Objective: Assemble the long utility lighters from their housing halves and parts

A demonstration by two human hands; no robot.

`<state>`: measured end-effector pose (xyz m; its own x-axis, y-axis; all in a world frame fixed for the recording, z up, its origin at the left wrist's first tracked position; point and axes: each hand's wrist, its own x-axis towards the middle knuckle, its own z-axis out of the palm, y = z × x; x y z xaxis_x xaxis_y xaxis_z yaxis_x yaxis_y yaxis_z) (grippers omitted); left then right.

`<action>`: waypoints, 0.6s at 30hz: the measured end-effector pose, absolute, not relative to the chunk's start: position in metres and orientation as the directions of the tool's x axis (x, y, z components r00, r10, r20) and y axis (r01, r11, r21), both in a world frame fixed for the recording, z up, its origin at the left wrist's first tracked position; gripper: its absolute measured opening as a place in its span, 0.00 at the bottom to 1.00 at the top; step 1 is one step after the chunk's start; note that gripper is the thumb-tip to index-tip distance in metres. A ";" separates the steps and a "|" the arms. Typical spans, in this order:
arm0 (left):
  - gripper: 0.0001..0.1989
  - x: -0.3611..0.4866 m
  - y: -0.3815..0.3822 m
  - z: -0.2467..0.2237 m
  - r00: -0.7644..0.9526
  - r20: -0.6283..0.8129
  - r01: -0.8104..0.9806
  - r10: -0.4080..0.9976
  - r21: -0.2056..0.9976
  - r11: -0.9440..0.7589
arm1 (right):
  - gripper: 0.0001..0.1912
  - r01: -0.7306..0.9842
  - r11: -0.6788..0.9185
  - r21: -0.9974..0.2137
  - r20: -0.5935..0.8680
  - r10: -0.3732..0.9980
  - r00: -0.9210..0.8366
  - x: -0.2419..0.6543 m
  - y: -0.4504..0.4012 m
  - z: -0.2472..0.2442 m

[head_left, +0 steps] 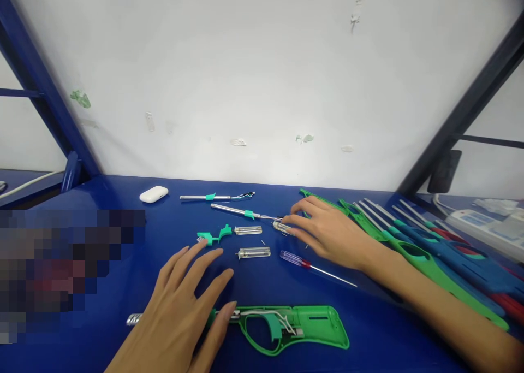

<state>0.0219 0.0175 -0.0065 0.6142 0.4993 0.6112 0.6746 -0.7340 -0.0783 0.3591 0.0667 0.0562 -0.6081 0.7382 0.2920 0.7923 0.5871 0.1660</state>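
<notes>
My left hand (190,291) is spread over the blue table, its index fingertip at a small teal part (210,237) and its thumb over the metal tube of an opened green lighter shell (321,326) with white wires inside. My right hand (327,228) reaches to a clear fuel tank (281,227); its fingers are bent over it, and whether they grip it is hidden. Two more clear tanks (248,230) (254,252) lie between the hands. Behind them are two metal tubes (204,197) (233,211) with teal clips and wires.
A screwdriver (306,264) with a clear purple handle lies by my right hand. Several green, blue and red lighters (462,258) are piled at right. A white case (154,194) sits back left. A white wall (262,78) and blue frame posts (45,78) stand behind.
</notes>
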 end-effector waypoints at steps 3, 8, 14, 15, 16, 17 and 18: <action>0.19 0.022 0.018 -0.002 0.627 0.623 0.641 0.467 -0.073 -0.764 | 0.23 0.788 0.601 0.137 0.278 0.740 -0.613 0.359 0.069 0.049; 0.15 0.025 0.018 0.001 0.622 0.658 0.622 0.425 -0.085 -0.779 | 0.28 0.798 0.598 0.071 0.237 0.767 -0.596 0.361 0.073 0.037; 0.12 0.030 0.018 0.008 0.618 0.679 0.622 0.397 -0.113 -0.775 | 0.27 0.781 0.623 0.031 0.227 0.757 -0.613 0.361 0.077 0.034; 0.12 0.030 0.019 0.009 0.620 0.680 0.617 0.390 -0.116 -0.778 | 0.26 0.779 0.626 0.032 0.230 0.754 -0.615 0.361 0.077 0.034; 0.12 0.030 0.019 0.010 0.623 0.681 0.612 0.386 -0.117 -0.782 | 0.26 0.778 0.627 0.035 0.233 0.752 -0.617 0.360 0.077 0.035; 0.12 0.030 0.019 0.011 0.626 0.679 0.608 0.384 -0.116 -0.786 | 0.25 0.779 0.626 0.041 0.237 0.751 -0.616 0.359 0.077 0.035; 0.12 0.030 0.019 0.011 0.626 0.679 0.606 0.384 -0.114 -0.787 | 0.25 0.783 0.620 0.049 0.243 0.753 -0.612 0.358 0.077 0.036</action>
<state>0.0305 0.0186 0.0114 0.6259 0.3842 0.6787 0.6063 -0.7870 -0.1137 0.3583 0.0771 0.0361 -0.6116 0.7529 0.2432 0.7829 0.6203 0.0486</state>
